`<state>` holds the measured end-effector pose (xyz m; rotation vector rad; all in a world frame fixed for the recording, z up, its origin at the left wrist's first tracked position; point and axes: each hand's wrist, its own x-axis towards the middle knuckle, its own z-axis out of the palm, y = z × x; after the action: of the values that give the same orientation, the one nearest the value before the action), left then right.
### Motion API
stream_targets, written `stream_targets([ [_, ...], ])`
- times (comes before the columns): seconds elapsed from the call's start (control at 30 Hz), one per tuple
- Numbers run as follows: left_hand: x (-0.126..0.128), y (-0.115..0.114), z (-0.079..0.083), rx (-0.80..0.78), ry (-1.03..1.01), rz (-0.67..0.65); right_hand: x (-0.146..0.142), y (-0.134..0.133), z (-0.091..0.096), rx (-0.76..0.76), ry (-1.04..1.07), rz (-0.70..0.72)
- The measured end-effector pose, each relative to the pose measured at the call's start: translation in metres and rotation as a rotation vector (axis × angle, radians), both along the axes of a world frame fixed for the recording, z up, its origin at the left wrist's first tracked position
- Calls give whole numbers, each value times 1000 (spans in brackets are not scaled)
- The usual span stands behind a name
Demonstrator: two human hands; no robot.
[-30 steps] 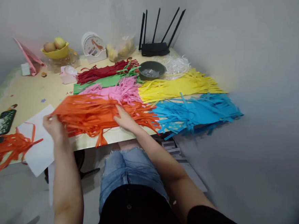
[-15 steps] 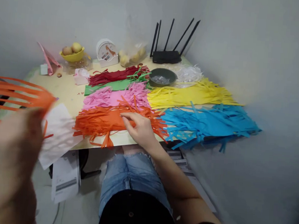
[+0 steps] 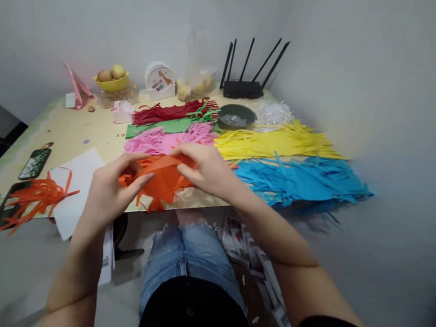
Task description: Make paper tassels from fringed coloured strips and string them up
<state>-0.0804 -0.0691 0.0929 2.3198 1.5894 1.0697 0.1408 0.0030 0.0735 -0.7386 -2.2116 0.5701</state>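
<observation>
My left hand (image 3: 115, 188) curls its thumb and fingers round the left part of an orange fringed paper sheet (image 3: 162, 182) at the table's front edge. My right hand (image 3: 208, 170) pinches the same sheet near its upper right, thumb below and fingers above. The edge between the hands is slightly raised. How many orange layers lie here I cannot tell. An orange fringed piece (image 3: 42, 198) lies bunched to the left, partly over a dark flat object and beside a white sheet (image 3: 81, 174).
Behind lie pink (image 3: 165, 140), green (image 3: 161, 127) and dark red (image 3: 169, 113) fringed paper. Yellow (image 3: 275, 142) and blue (image 3: 302, 179) fringed paper spread to the right. A dark bowl (image 3: 225, 109), a black router (image 3: 243, 89), a fruit bowl (image 3: 113, 84) and a phone (image 3: 35, 163) are on the table.
My left hand has come in from the far left, and the orange fringed piece it held now lies on the table's left side. Both hands are now at the orange paper in front.
</observation>
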Motion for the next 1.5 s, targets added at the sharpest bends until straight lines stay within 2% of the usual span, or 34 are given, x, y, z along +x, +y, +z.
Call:
stream_targets([
  [0.1, -5, 17, -1, -186, -229, -142, 15, 1, 24, -33, 47, 2],
  [0.17, -7, 25, -5, -217, -355, -123, 21, 3, 31, -38, 64, -2],
  [0.3, -8, 32, -14, -129, -438, -18, 27, 14, 25, -80, 5, 24],
  [0.4, -10, 33, -20, -95, -482, 24, 29, 19, 17, -129, 82, 21],
  [0.6, -15, 34, -21, -154, -635, -82, 34, 23, 8, -197, 263, 159],
  [0.73, -17, 30, -17, -138, -574, -111, 38, 29, 4, -288, 251, 192],
  [0.83, -20, 28, -14, -83, -479, -122, 44, 33, 7, -308, 208, 199],
  [1.0, -24, 25, -6, -45, -358, -258, 58, 43, 25, -369, 50, 401],
  [1.1, -18, 24, -2, -32, -229, -168, 54, 47, 29, -405, 66, 376],
  [1.17, -14, 24, -2, -12, -148, -116, 48, 47, 28, -370, 106, 287],
  [1.23, -15, 24, -4, 15, -111, -88, 40, 46, 26, -295, 50, 214],
  [1.37, -19, 25, -3, -45, -46, -142, 31, 39, 28, -83, -150, 116],
  [1.5, -4, 35, 8, -24, 34, -158, 25, 26, 37, 57, -239, 103],
])
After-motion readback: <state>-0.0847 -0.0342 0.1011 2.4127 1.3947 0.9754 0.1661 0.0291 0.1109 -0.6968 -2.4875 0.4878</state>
